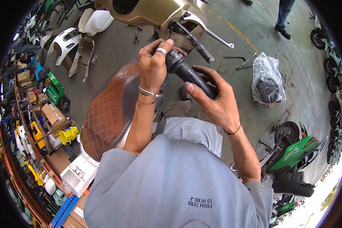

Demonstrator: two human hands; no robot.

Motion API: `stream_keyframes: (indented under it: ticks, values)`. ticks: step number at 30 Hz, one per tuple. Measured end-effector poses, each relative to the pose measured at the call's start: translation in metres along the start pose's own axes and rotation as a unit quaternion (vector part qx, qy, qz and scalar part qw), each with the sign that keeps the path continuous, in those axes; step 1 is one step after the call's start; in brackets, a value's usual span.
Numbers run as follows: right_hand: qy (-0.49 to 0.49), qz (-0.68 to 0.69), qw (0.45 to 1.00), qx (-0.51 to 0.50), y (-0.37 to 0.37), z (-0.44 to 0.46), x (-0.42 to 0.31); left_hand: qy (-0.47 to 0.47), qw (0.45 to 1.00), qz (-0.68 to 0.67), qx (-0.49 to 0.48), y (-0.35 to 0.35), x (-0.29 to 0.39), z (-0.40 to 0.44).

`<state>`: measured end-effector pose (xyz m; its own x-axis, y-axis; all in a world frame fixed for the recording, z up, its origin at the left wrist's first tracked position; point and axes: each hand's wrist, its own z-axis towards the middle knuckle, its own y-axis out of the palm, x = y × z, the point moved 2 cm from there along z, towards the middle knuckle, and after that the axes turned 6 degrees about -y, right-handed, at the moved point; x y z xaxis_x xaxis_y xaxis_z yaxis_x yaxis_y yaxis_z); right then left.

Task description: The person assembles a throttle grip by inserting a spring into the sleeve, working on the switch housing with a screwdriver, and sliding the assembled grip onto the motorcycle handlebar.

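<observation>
A black throttle grip (190,76) is held between my two hands, off the bare handlebar tube (193,41) of a gold scooter (146,13). My left hand (154,62), with a ring and a silver bracelet, pinches near the grip's collar end, where a dark cable runs up toward the handlebar; the fingertips are partly hidden. My right hand (216,97) wraps round the free end of the grip, thumb on the near side. A white brake lever (212,33) sticks out beside the tube. Below my left hand lies the brown quilted seat (108,110).
A plastic-wrapped wheel (268,85) and metal tools (249,60) lie on the floor at right. White body panels (66,43) lie at left, near crowded parts shelves (45,125). A green motorbike (292,154) is at lower right. Another person's leg (284,17) shows at the top.
</observation>
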<state>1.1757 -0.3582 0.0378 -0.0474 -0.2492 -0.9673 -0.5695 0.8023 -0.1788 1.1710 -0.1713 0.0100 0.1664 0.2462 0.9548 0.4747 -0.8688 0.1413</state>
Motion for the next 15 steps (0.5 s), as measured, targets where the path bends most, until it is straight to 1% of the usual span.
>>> stream_keyframes:
  ticks: [1,4,7,10,11,14,15]
  values:
    - [-0.023,-0.008,1.0,0.003,-0.0007,0.0002,-0.0001,-0.003,1.0,-0.005,0.0,0.001,0.0007,0.0003]
    - [0.051,0.035,0.998,-0.021,-0.0024,0.002,0.0046,-0.007,1.0,-0.011,-0.006,0.0012,0.0003,0.0014]
    - [0.174,0.201,0.962,-0.055,-0.0051,0.0022,-0.0014,-0.004,1.0,-0.019,-0.013,0.0001,-0.0002,0.0037]
    - [0.221,0.378,0.896,-0.076,-0.0031,0.0034,0.004,0.002,1.0,-0.024,-0.016,-0.0009,0.0013,0.005]
    - [0.21,0.393,0.891,-0.082,-0.0016,0.0036,0.008,0.005,1.0,-0.024,-0.017,-0.0012,0.0021,0.0056]
    - [0.208,0.359,0.907,-0.074,-0.0005,0.0008,0.002,0.02,0.999,-0.021,-0.012,-0.0014,0.003,0.0067]
    - [0.185,0.309,0.93,-0.066,0.0005,0.0001,0.0016,0.019,1.0,-0.01,-0.012,-0.0022,0.0039,0.0064]
